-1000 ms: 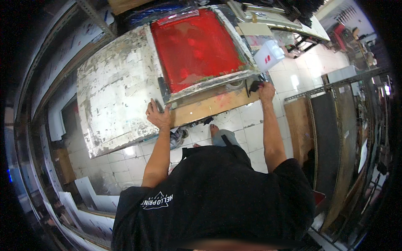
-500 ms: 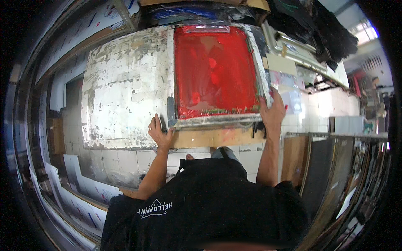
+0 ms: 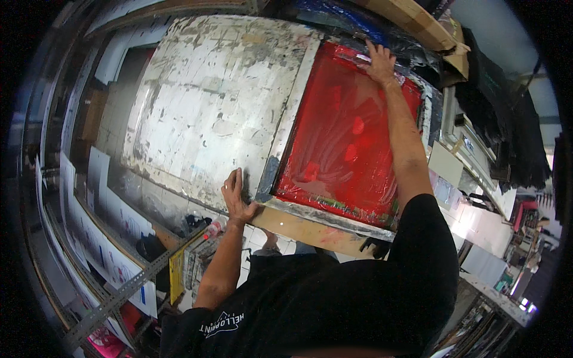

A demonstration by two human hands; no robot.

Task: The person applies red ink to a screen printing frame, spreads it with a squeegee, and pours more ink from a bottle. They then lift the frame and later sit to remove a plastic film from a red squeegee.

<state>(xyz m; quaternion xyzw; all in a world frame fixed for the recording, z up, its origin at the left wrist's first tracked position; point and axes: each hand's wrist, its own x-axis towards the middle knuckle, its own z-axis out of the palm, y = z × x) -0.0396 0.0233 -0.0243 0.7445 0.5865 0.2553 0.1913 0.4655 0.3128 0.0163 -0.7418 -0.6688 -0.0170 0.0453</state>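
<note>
A screen printing frame [image 3: 297, 112] with red ink [image 3: 343, 134] spread over its mesh lies on the worn white tabletop [image 3: 209, 107]. At the frame's near left corner is my left hand [image 3: 237, 201], fingers apart and stretched forward along the tabletop, thumb toward the corner. My right arm reaches across the red mesh to the far end of the frame. There my right hand [image 3: 381, 65] lies over a shiny red strip [image 3: 352, 55], its fingers extended past the frame's far edge. What its fingertips touch is unclear.
A wooden board [image 3: 304, 231] runs along the table's near edge. Behind the frame lie dark plastic sheeting [image 3: 415, 52] and cardboard [image 3: 427, 24]. A metal rack [image 3: 122, 298] holding white panels stands at the left. Dark cloth [image 3: 507, 119] hangs at the far right.
My right hand has left the frame's near right side and moved to its far end. The left hand stays by the near left corner. The view has turned, so the frame appears tilted.
</note>
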